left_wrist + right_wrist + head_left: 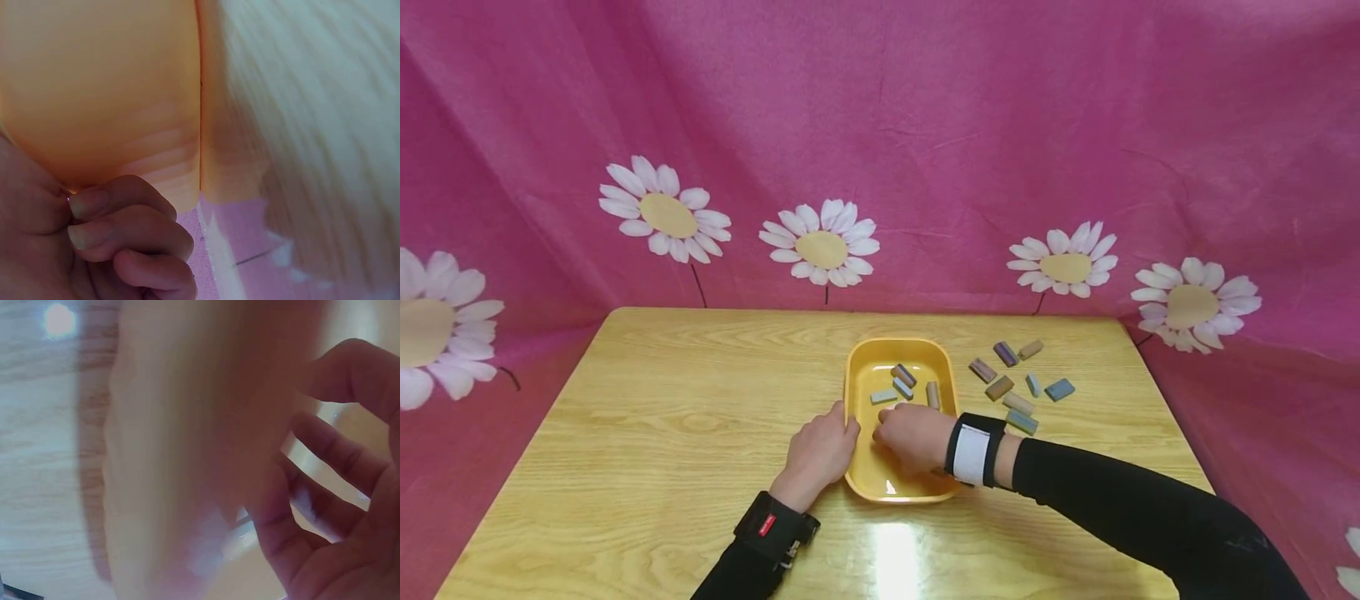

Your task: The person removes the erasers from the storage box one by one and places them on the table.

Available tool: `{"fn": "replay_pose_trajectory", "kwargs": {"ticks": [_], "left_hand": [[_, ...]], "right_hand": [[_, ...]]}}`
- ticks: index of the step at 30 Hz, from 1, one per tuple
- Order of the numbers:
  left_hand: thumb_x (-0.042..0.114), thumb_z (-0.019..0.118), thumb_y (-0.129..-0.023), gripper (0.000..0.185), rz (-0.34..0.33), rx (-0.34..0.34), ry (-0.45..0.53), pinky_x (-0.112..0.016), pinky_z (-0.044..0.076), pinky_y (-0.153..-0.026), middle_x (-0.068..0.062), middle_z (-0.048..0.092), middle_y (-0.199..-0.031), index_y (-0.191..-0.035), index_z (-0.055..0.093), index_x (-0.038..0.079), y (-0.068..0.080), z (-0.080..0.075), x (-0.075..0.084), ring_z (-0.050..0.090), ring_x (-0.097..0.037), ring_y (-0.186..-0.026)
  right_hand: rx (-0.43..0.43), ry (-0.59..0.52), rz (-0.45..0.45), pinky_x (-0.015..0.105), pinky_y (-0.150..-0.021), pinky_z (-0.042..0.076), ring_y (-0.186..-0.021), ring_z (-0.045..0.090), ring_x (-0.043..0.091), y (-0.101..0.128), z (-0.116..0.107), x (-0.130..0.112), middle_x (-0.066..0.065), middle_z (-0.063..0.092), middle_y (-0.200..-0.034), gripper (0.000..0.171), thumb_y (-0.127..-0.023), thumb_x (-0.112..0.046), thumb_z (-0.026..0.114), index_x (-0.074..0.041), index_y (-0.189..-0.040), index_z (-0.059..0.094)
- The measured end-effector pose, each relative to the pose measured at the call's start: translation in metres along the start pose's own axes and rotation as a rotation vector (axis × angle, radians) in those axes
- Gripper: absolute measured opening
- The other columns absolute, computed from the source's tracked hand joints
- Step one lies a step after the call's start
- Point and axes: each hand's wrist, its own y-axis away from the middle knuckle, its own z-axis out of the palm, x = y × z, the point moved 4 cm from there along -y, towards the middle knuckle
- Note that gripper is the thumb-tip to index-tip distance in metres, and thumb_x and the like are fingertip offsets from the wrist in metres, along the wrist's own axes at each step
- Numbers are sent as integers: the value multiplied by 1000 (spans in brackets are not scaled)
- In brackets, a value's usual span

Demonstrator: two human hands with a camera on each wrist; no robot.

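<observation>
A yellow plastic tray (901, 343) stands on the table, holding several small oblong blocks in muted colours. Among them are a tan block (932, 395) and a pale grey-green block (883, 397). My left hand (822, 446) grips the tray's left rim, its fingers curled under the edge in the left wrist view (131, 231). Inside the tray, my right hand (917, 437) reaches low with bent fingers, just in front of the blocks. The tray's blurred wall (169, 456) covers its fingertips in the right wrist view, so whether they pinch anything is hidden.
Right of the tray, several similar blocks lie scattered on the wooden table (685, 433), including a brown block (999, 387) and a blue-grey block (1060, 389). A pink cloth (925, 150) with daisies hangs behind the table's far edge.
</observation>
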Motion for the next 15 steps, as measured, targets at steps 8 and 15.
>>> {"fn": "replay_pose_trajectory", "kwargs": {"ticks": [8, 15], "left_hand": [[36, 40, -102, 29, 2, -6, 20, -34, 35, -52, -6, 52, -70, -105, 54, 10, 0, 2, -2, 52, -22, -61], [35, 39, -102, 30, 0, -14, 47, -33, 35, -51, -5, 51, -68, -107, 54, 9, 0, 2, -3, 50, -20, -58]], "right_hand": [[104, -204, 46, 26, -59, 39, -65, 48, 10, 20, -31, 17, -6, 49, -77, 19, -70, -19, 76, -19, -78, 59], [377, -383, 220, 23, -57, 41, -74, 56, 10, 85, -43, 61, -7, 55, -79, 13, -75, -20, 73, -23, -80, 60]]}}
